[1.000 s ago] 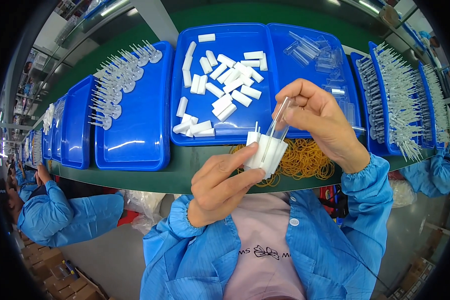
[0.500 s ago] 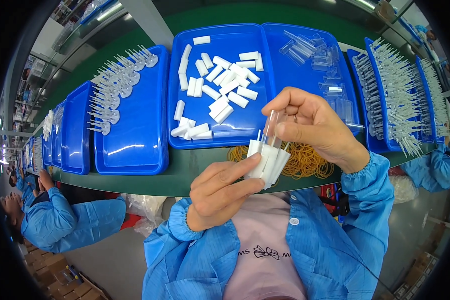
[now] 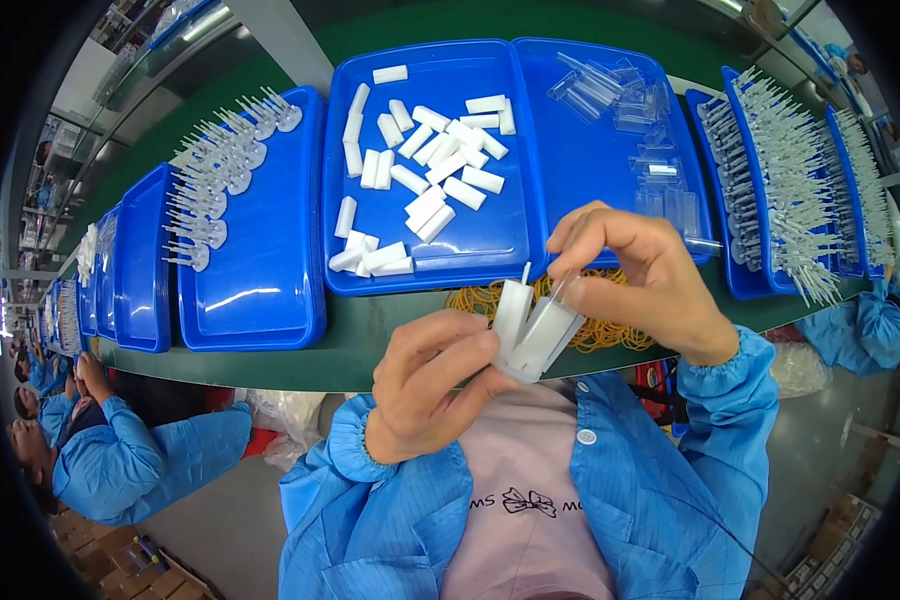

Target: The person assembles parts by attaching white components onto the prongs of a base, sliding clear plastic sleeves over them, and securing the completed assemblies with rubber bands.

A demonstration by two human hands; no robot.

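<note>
With the left hand point(image 3: 435, 378) gripping a white block point(image 3: 511, 316) and the right hand point(image 3: 642, 287) pinching a clear sleeve point(image 3: 558, 312), sleeving seems underway (next needs straight seating).

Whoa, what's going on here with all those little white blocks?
A person's left hand is holding a small bunch of white blocks. The right hand pinches the top of a clear plastic piece right at one of them. Behind the hands, more loose white blocks lie in a blue tray, with loose clear pieces in the tray beside it.
</note>
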